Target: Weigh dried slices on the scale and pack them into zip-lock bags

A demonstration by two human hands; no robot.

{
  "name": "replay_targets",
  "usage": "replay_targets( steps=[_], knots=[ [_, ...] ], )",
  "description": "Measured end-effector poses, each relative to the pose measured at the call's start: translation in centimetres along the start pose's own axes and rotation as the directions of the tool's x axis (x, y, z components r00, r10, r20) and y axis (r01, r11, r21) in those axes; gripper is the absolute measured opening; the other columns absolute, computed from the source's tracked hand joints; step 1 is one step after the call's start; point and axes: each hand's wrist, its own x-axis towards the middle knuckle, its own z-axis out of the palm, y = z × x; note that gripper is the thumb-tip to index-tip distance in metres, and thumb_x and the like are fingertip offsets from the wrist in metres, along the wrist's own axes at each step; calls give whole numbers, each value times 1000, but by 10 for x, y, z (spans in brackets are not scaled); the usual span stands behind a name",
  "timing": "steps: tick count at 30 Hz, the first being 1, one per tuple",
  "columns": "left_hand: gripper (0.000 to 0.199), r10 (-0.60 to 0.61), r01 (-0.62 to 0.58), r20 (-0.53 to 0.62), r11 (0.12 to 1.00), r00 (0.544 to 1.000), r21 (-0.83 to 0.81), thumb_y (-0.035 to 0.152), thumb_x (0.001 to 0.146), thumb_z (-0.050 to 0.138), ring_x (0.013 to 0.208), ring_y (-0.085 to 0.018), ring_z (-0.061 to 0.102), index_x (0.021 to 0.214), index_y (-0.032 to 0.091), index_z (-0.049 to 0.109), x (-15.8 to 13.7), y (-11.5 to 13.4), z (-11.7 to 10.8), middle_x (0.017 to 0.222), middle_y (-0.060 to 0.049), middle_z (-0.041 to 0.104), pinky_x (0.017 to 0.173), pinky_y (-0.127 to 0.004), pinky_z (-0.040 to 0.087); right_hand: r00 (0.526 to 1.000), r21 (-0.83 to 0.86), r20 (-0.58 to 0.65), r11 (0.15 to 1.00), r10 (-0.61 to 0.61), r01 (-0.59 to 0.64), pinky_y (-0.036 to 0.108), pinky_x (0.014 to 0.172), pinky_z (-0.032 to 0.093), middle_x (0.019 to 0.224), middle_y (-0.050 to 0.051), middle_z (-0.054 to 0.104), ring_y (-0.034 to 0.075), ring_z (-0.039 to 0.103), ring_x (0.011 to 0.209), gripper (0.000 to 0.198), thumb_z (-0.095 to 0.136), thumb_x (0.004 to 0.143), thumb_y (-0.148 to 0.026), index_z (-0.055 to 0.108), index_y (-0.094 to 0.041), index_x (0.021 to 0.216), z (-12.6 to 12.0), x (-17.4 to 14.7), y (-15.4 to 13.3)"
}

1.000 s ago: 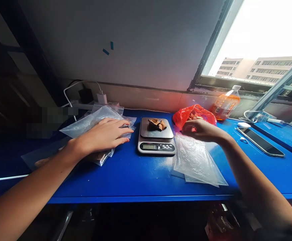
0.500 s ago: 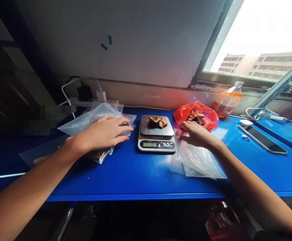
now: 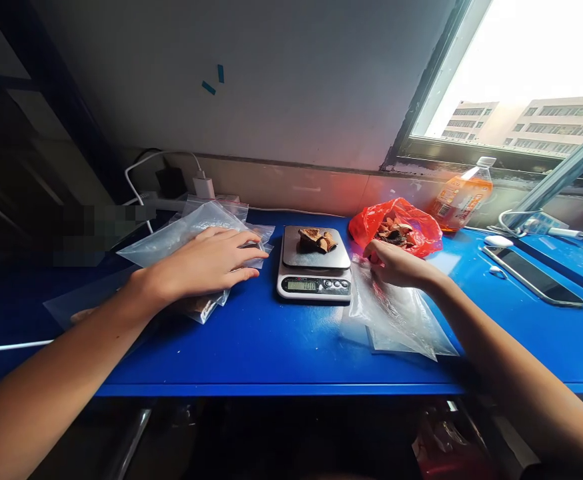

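My left hand [image 3: 211,263] lies with fingers spread on a pile of clear zip bags [image 3: 171,233], some with brown pieces showing under the wrist. A kitchen scale [image 3: 314,288] with a lit display stands between my hands. On its metal plate rest a few brown dried slices [image 3: 317,241]. My right hand [image 3: 394,263] is closed at the upper edge of a clear plastic bag [image 3: 401,320] right of the scale, fingertips pinched on it and partly hidden. Just behind that hand sits an open red plastic bag [image 3: 424,233] holding dried pieces [image 3: 394,232].
An orange drink bottle [image 3: 464,197] stands against the wall below the window. To the right lie a phone [image 3: 534,277], a white earbud case [image 3: 498,241] and an earbud [image 3: 497,271]. A white charger and cable [image 3: 203,185] are at the back left of the blue table [image 3: 271,360].
My right hand's fingers have closed at the edge of the clear bag, which has shifted slightly. My left hand stays on the pile. The view has shifted a little.
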Motion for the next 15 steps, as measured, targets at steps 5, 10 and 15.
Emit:
replay_targets(
  steps=[5,10,15],
  knots=[
    [42,1,-1,-11,1000,1000,-19,49,92,43,127,-32,46,129,37,57,-1,-1,1,145,-2,47,106,-52,33,999,-13,-25,999,47,-47,25,64,41,87,9,64,18,57,78,25,47,70,-7,55,-17,91,2,2,1],
    [41,3,-4,-8,999,1000,-33,48,93,43,127,-31,45,129,37,58,-1,0,1,144,-2,48,107,-52,32,977,-101,40,973,211,-206,27,62,39,92,10,66,22,59,81,22,55,76,-24,60,-19,97,-1,2,3],
    [40,7,-8,-14,999,1000,-34,47,92,44,127,-31,46,127,35,59,-2,2,-1,143,-3,49,106,-53,32,992,-2,69,995,102,-102,27,67,43,94,10,65,20,59,83,24,52,71,-13,58,-17,94,-4,-2,10]
  ],
)
